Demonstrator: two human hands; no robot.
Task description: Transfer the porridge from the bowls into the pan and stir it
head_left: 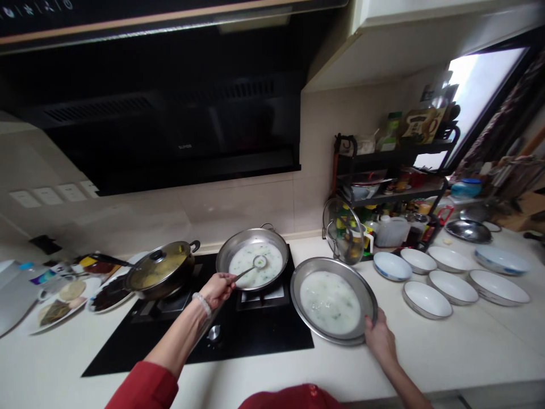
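Note:
My left hand (218,288) is closed round the handle of a metal ladle (254,266). The ladle's bowl rests in white soup with green flecks inside a steel pan (251,241) on the right burner of the black hob (264,329). My right hand (378,336) grips the near right rim of a wide steel basin (306,271), which holds the same white soup and sits on the counter just right of the hob.
A lidded dark pot (164,272) sits on the left burner, with plates of food (63,301) beside it. A glass lid (344,232) leans against a black spice rack (392,176). Several white bowls (451,278) stand on the counter at right. The range hood (170,102) hangs overhead.

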